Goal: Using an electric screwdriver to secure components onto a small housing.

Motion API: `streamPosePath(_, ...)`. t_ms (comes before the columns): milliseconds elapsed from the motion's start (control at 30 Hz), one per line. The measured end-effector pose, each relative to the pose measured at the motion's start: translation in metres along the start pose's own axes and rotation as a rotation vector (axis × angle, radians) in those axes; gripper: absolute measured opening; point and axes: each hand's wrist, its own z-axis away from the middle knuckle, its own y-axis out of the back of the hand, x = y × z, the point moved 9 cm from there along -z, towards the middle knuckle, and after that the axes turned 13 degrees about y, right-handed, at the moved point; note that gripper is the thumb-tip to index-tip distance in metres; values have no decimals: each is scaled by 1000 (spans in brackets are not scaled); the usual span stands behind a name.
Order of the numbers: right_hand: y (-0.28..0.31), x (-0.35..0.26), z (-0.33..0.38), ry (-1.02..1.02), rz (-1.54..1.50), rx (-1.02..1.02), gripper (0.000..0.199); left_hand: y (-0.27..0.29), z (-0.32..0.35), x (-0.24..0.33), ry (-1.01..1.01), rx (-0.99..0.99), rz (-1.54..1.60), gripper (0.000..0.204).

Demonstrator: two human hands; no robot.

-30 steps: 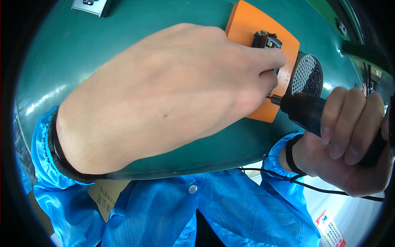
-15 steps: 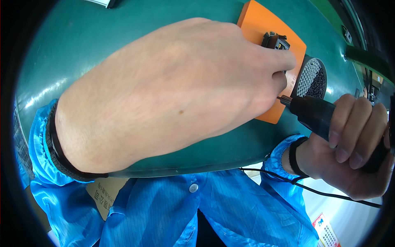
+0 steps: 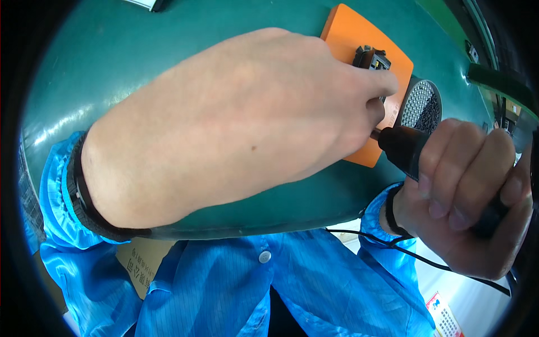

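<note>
Left hand [image 3: 241,123] fills frame centre, fingertips pinching small black part [image 3: 371,58] on orange pad [image 3: 351,28]. Right hand [image 3: 466,196] at right edge, fist wrapped round black electric screwdriver [image 3: 407,147].

A dark teal-green table [image 3: 185,56] is seen, glossy with pale highlights. On it lies a bright orange pad [image 3: 348,28], plain and unpatterned. A small black part [image 3: 372,56] with grey details is set on the orange. Beside it, a round grey dish [image 3: 421,106] is patterned with a fine grid of small dots, dark at its middle. A black tool [image 3: 412,149] with a silvery metal tip is shown, and a thin black cable [image 3: 415,255] trails below. Bright blue sleeves [image 3: 73,264] with a faint fine grid weave are worn, edged with black cuffs [image 3: 84,196]. A white button [image 3: 265,256] is seen on the blue garment. A tan cardboard piece [image 3: 140,261] with dark print shows lower left.
</note>
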Motion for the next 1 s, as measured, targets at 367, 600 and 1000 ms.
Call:
streamPosePath(367,90,-31,34,213,37,294,24,-16,15,-13,-23,-147,-321,70)
streamPosePath(600,94,-23,44,238,137,335,27,-14,0,-8,56,-165,-296,63)
streamPosePath(1000,80,-20,37,265,186,337,31,-6,4,-4,27,-145,-340,66)
